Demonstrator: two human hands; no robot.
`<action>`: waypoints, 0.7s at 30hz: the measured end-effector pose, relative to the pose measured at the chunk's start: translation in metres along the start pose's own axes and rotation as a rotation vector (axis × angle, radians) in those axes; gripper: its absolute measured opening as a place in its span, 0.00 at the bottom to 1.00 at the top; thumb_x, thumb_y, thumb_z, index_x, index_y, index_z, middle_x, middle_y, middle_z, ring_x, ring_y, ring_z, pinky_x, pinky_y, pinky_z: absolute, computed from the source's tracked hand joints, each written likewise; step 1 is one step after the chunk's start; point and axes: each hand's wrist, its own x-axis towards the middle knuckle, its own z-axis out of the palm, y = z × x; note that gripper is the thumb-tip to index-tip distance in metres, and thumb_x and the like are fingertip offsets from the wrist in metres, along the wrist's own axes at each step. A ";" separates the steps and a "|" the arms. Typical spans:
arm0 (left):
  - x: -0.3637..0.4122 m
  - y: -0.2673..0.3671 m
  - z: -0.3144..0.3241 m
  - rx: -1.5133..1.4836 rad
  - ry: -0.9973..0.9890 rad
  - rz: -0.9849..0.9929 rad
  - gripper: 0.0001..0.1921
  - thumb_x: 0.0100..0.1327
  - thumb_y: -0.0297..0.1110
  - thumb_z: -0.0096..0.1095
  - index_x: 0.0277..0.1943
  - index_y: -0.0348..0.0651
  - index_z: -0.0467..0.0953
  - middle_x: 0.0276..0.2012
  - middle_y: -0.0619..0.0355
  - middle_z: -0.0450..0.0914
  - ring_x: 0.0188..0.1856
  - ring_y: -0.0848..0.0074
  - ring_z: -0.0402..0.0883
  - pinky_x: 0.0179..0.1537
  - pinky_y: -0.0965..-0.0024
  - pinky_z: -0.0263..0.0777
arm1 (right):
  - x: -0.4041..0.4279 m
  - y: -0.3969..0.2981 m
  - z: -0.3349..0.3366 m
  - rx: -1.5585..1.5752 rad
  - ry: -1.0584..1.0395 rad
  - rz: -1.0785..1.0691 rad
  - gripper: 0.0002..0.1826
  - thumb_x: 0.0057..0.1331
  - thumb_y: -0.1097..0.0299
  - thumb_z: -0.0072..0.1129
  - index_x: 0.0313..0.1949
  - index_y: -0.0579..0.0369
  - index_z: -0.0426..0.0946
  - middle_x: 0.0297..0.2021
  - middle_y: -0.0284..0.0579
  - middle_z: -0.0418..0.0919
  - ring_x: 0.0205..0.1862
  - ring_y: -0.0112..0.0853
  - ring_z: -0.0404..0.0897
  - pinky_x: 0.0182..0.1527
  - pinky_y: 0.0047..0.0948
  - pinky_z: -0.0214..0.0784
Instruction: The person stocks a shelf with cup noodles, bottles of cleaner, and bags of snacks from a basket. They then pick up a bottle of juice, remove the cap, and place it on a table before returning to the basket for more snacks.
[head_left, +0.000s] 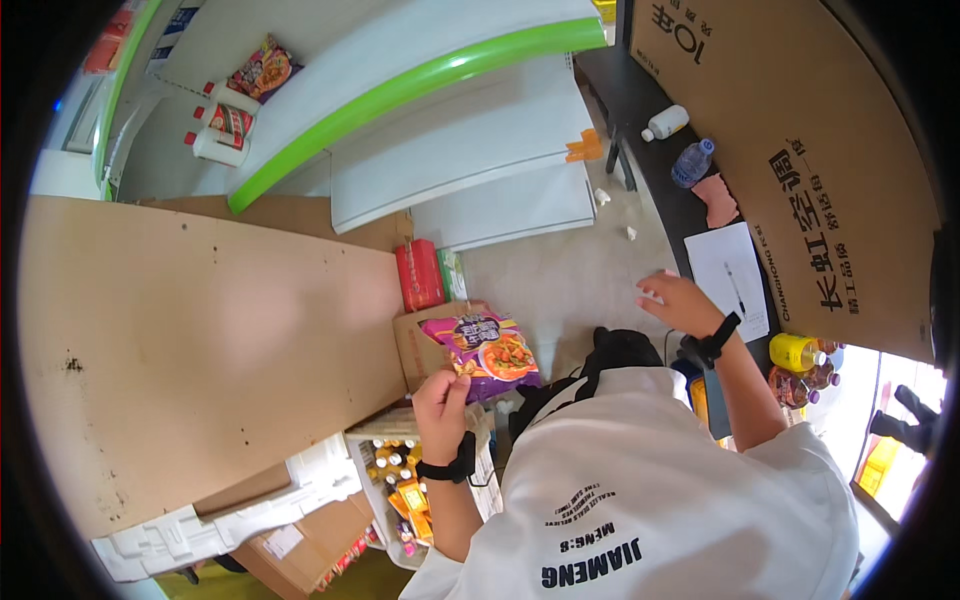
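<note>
My left hand (441, 409) pinches the lower edge of a purple bag of instant noodles (491, 356) printed with a bowl of food. The bag hangs in front of a brown cardboard box (420, 345). My right hand (679, 301) holds nothing, its fingers loosely spread beside the edge of a dark table (626, 82). Nearest to it on that table lies a white sheet of paper (709, 259) with a pen (735, 289). On a white shelf (360, 67) with a green edge strip, a similar noodle bag (266, 69) lies beside several white bottles (221, 146) with red caps.
A large brown board (210, 345) fills the left. A red box (420, 275) stands by the lower shelves. The table carries a water bottle (691, 163), a white bottle (666, 122) and drink bottles (795, 352) before a tall carton (810, 150). Below is a bin of bottles (360, 465).
</note>
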 end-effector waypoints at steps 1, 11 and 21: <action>0.006 0.004 -0.003 0.028 -0.030 0.040 0.12 0.67 0.27 0.65 0.31 0.32 0.71 0.22 0.57 0.68 0.26 0.77 0.65 0.30 0.70 0.63 | -0.003 -0.005 0.008 0.016 -0.009 0.059 0.20 0.69 0.52 0.60 0.49 0.56 0.81 0.42 0.51 0.84 0.43 0.47 0.83 0.48 0.44 0.74; -0.008 -0.016 -0.073 -0.058 -0.186 0.102 0.12 0.69 0.30 0.64 0.31 0.34 0.71 0.25 0.53 0.70 0.27 0.70 0.69 0.31 0.66 0.65 | 0.040 -0.163 0.084 0.561 -0.505 -0.041 0.39 0.75 0.38 0.50 0.68 0.63 0.67 0.56 0.51 0.79 0.59 0.35 0.76 0.62 0.34 0.67; 0.006 -0.035 -0.101 -0.036 -0.364 0.313 0.10 0.73 0.32 0.59 0.47 0.33 0.81 0.51 0.41 0.81 0.52 0.55 0.80 0.55 0.64 0.74 | 0.069 -0.216 0.072 1.087 -0.341 -0.007 0.28 0.72 0.72 0.63 0.68 0.60 0.64 0.59 0.40 0.78 0.60 0.27 0.75 0.65 0.30 0.66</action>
